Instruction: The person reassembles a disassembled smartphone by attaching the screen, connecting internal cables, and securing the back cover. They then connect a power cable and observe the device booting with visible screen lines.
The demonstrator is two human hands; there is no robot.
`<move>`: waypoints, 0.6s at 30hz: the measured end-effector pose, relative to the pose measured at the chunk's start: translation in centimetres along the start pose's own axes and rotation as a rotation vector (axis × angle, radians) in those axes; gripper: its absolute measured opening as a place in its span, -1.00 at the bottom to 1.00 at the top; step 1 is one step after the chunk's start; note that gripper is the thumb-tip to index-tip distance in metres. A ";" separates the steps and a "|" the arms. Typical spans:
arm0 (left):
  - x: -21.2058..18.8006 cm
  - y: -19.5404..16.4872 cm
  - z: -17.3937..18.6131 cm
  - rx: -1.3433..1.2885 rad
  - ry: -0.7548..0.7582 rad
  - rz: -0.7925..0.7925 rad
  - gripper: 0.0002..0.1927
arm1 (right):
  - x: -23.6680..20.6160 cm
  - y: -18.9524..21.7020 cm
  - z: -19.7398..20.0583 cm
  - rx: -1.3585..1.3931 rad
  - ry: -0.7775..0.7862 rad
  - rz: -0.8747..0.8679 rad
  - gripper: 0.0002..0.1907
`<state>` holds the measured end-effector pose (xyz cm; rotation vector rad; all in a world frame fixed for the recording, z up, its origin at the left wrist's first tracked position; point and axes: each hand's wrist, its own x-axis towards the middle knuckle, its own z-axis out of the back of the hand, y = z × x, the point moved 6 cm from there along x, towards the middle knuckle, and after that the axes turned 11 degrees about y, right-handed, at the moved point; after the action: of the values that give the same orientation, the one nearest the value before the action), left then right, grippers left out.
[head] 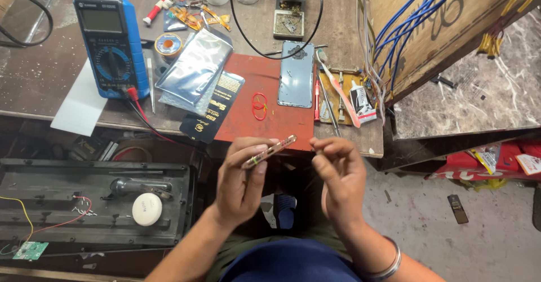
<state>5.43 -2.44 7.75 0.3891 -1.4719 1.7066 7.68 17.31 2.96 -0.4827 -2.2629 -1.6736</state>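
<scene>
The left hand [239, 183] holds a thin gold-edged phone frame [269, 151] edge-on above the lap, just before the worktop [34, 79]. It looks light, stiff but fragile — best held by its long edges. The right hand [338, 172] fingers are pinched narrow beside it — whether around something, I cannot tell.

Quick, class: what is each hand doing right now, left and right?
Left hand: closed around a slim phone, held edge-on.
Right hand: fingertips pinched together near the phone's end; whether they grip anything cannot be told.

Bare red mat [279, 125] lies open ahead, hemmed by rubber bands [259, 106], phone back [297, 73] and pouches [197, 73].
</scene>
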 end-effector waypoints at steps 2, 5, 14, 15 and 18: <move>0.7 -0.8 0.9 0.245 0.131 -0.147 -0.74 | 1.0 -0.8 0.0 0.280 0.087 -0.235 -0.68; 1.0 -1.3 1.4 0.565 0.322 -0.329 -0.71 | 1.6 -1.2 -1.4 0.594 0.280 -0.620 -0.43; 1.8 -0.5 2.7 0.463 -0.019 -0.056 -0.63 | 3.8 -0.2 -3.3 0.359 0.346 -0.503 -0.41; 1.5 0.0 2.9 0.218 -0.127 0.031 -0.55 | 3.9 -0.3 -3.1 0.339 0.316 -0.484 -0.40; 0.1 2.7 1.7 -0.693 -0.275 0.326 -0.44 | 4.0 -0.4 -3.0 0.323 0.320 -0.471 -0.41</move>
<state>2.93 -3.89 6.47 0.0018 -2.3095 1.2852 4.00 14.67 5.10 0.3926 -2.4439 -1.3901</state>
